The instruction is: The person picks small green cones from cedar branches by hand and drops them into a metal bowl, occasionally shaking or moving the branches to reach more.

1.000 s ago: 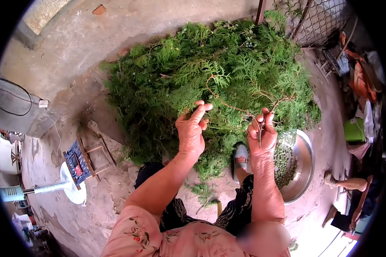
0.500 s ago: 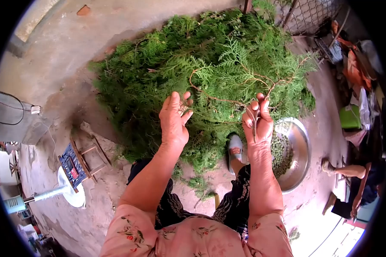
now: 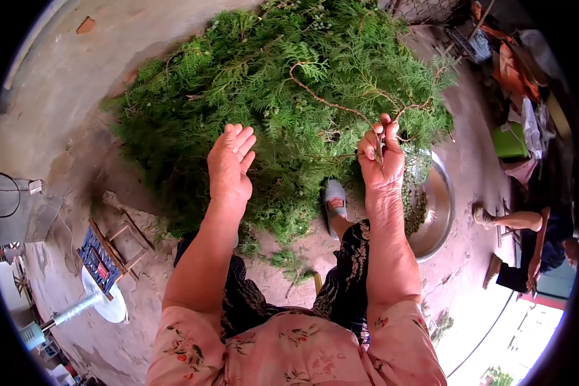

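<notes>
A leafy evergreen branch [image 3: 333, 103] with a curved, bare brown stem is gripped by my right hand [image 3: 382, 157], its fingers closed round the stem; a thin pointed piece shows against the palm. My left hand [image 3: 230, 164] is held over the pile with its fingers stretched out and nothing in it. Under and beyond both hands spreads a big heap of green cypress-like branches [image 3: 231, 83]. Close to my right wrist stands a round metal basin [image 3: 445, 225], partly covered by my forearm, with many small round green cones [image 3: 415, 212] in it.
A small folding stool [image 3: 103, 257] and a fan with a white round base [image 3: 112, 307] are on the left. On the right, another person's leg [image 3: 517, 220] shows near a seat. Bags and a green container [image 3: 509, 141] lie at the right edge.
My left hand has moved left, away from the right hand, and its fingers have straightened. The right hand still grips the branch. The whole view has shifted slightly.
</notes>
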Available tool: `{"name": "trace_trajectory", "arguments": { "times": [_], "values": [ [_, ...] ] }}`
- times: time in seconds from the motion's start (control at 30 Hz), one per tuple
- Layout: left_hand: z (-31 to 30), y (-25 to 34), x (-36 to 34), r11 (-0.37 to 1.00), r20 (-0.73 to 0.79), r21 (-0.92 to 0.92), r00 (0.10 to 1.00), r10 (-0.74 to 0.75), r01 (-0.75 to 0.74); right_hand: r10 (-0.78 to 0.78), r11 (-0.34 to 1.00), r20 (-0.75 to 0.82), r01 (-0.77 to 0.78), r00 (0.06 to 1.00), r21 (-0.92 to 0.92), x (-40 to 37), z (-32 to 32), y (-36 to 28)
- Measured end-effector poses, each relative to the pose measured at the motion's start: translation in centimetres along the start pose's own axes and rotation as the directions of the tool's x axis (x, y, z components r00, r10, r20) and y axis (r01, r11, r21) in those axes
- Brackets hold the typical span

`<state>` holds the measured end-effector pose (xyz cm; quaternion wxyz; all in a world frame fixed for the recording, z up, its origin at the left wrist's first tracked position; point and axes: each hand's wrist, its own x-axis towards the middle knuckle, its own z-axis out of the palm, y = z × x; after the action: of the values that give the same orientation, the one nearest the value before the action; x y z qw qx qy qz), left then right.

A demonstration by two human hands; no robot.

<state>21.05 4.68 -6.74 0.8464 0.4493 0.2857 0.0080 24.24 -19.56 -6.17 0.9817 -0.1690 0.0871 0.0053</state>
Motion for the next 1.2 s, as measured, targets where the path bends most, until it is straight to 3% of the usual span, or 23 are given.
{"name": "trace_trajectory", "arguments": {
  "times": [0.07, 0.27, 0.33, 0.43, 0.53, 0.57, 0.63, 0.7, 0.73, 0.77, 0.8, 0.83, 0.93, 1.03, 1.13, 1.17, 1.2],
  "values": [
    [0.0, -0.1, 0.0, 1.0, 0.016, 0.015, 1.0, 0.0, 0.0, -0.057, 0.998, -0.149, 0.053, 0.987, -0.034, -0.4, -0.2, -1.1],
    [-0.3, -0.2, 0.2, 0.999, 0.088, 0.035, 0.995, -0.04, 0.037, -0.13, 0.977, -0.292, 0.072, 0.947, -0.201, -2.5, -3.9, -7.9],
    [-0.8, -0.3, 0.9, 0.996, 0.147, 0.01, 0.985, -0.088, 0.088, -0.219, 0.931, -0.376, 0.078, 0.9, -0.356, -4.5, -5.7, -10.9],
    [-0.9, -0.5, 1.4, 0.992, 0.196, 0.036, 0.972, -0.127, 0.122, -0.376, 0.88, -0.522, 0.118, 0.766, -0.46, -9.8, -7.0, -14.1],
    [-0.5, -0.8, 1.1, 0.989, 0.183, 0.097, 0.974, -0.13, 0.114, -0.537, 0.81, -0.625, 0.14, 0.567, -0.569, -17.3, -11.0, -18.1],
    [-0.4, -0.8, 1.0, 0.989, 0.186, 0.097, 0.974, -0.127, 0.111, -0.566, 0.787, -0.591, 0.166, 0.575, -0.594, -20.7, -13.8, -20.0],
    [-0.4, -0.9, 0.9, 0.988, 0.172, 0.108, 0.977, -0.127, 0.11, -0.62, 0.783, -0.707, 0.21, 0.34, -0.585, -28.1, -18.7, -24.0],
    [-0.8, -1.1, 1.2, 0.989, 0.179, 0.102, 0.976, -0.122, 0.105, -0.765, 0.643, -0.617, 0.272, 0.185, -0.716, -36.4, -21.3, -26.3],
    [-1.0, -1.1, 1.4, 0.99, 0.186, 0.098, 0.975, -0.121, 0.105, -0.785, 0.619, -0.566, 0.366, 0.252, -0.695, -44.6, -30.1, -31.3],
    [-1.1, -1.1, 1.5, 0.989, 0.187, 0.101, 0.975, -0.124, 0.106, -0.93, 0.294, -0.28, 0.025, 0.239, -0.956, -49.9, -31.1, -30.5],
    [-1.2, -1.1, 1.6, 0.99, 0.176, 0.093, 0.977, -0.121, 0.106, -0.92, 0.384, -0.383, -0.001, 0.084, -0.923, -54.5, -31.5, -30.7],
    [-1.3, -1.0, 1.8, 0.991, 0.162, 0.085, 0.98, -0.116, 0.104, -0.834, 0.539, -0.546, 0.091, -0.081, -0.837, -58.5, -30.8, -30.6],
    [-1.9, -0.6, 2.0, 0.993, 0.156, 0.056, 0.982, -0.11, 0.103, -0.7, 0.684, -0.673, 0.045, -0.238, -0.728, -65.9, -32.0, -30.4],
    [-1.8, -0.1, 2.2, 0.996, 0.114, 0.004, 0.99, -0.088, 0.088, -0.642, 0.76, -0.747, -0.011, -0.176, -0.65, -64.6, -34.9, -30.2],
    [-1.6, 0.2, 2.1, 0.996, 0.101, -0.038, 0.992, -0.072, 0.076, -0.721, 0.685, -0.653, 0.092, 0.23, -0.723, -51.6, -32.3, -28.0],
    [-1.6, 0.3, 2.1, 0.996, 0.094, -0.048, 0.993, -0.074, 0.079, -0.687, 0.712, -0.68, 0.048, 0.258, -0.701, -44.2, -28.2, -26.3],
    [-1.6, 0.5, 2.0, 0.995, 0.085, -0.059, 0.993, -0.076, 0.082, -0.603, 0.753, -0.67, 0.032, 0.432, -0.657, -39.6, -29.0, -27.3]
  ]
}}
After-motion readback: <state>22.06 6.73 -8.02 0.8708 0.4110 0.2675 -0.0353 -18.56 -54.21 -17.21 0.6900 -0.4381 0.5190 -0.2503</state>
